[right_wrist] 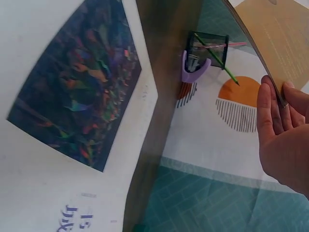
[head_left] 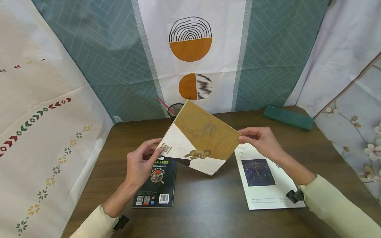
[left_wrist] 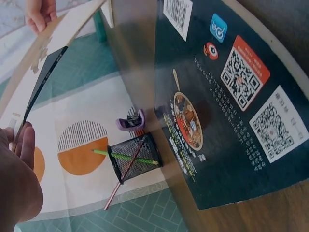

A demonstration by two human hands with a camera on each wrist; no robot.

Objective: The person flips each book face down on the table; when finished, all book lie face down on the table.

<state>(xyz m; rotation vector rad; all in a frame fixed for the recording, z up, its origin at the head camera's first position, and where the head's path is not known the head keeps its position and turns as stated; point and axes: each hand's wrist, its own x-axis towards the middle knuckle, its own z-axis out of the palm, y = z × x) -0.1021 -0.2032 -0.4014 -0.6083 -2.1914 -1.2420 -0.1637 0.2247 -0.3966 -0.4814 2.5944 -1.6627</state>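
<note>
A tan-and-white book (head_left: 208, 132), with a barcode and a baby picture on its cover, is held tilted above the table. My left hand (head_left: 140, 165) pinches its left corner beside the barcode, thumb on the cover. At the opposite corner my right hand (head_left: 265, 142) grips the edge between thumb and fingers, also seen in the right wrist view. Below the left hand lies a dark book (head_left: 154, 195) with QR codes, its top partly covered. Under the right hand and forearm is a white booklet (head_left: 259, 195) with a dark picture.
Behind the held book, a black mesh pen holder (left_wrist: 137, 166) with pencils stands at the table's back. Beside it is a small purple object (right_wrist: 195, 72), its kind unclear. A green case (head_left: 288, 118) lies at the back right. Patterned cloths hang around the wooden table (head_left: 205, 218).
</note>
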